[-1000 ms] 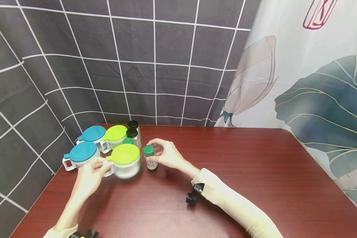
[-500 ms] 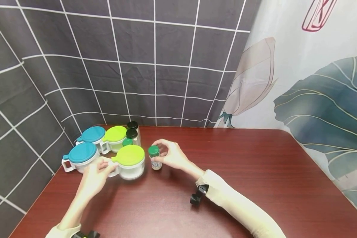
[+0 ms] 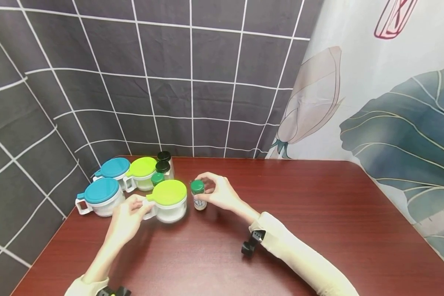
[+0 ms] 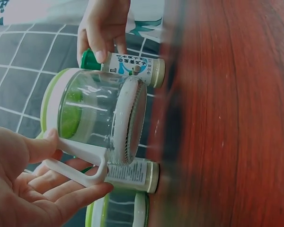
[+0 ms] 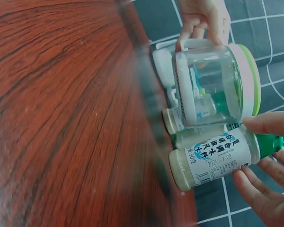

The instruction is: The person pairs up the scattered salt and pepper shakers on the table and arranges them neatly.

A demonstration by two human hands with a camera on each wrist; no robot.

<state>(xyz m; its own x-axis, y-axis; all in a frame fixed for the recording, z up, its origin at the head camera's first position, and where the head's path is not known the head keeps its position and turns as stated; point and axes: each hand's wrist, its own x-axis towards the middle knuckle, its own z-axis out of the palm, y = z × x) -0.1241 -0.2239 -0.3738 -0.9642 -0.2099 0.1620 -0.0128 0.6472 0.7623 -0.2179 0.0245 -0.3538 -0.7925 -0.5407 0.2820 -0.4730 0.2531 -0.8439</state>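
My left hand (image 3: 127, 216) pinches the white handle of a clear glass seasoning jar (image 4: 97, 113) with a lime-green lid (image 3: 169, 192). The jar is upright, and its base appears raised off the table in the left wrist view. To its right, my right hand (image 3: 222, 194) holds a green-capped seasoning bottle (image 5: 215, 156) between thumb and fingers. This bottle has a printed white label and pale contents, and it stands upright just beside the jar. Whether its base touches the table I cannot tell.
At the left of the brown table (image 3: 299, 222) stand two blue-lidded jars (image 3: 102, 191) (image 3: 114, 167), another lime-lidded jar (image 3: 142, 167), a second green-capped bottle (image 3: 157, 179) and two black-capped bottles (image 3: 163, 166) (image 3: 164, 156). A dark checked curtain (image 3: 163, 98) hangs behind.
Both hands have moved to the right, carrying the lime-lidded seasoning jar and the green-capped seasoning bottle along. The other jars and bottles have stayed put.
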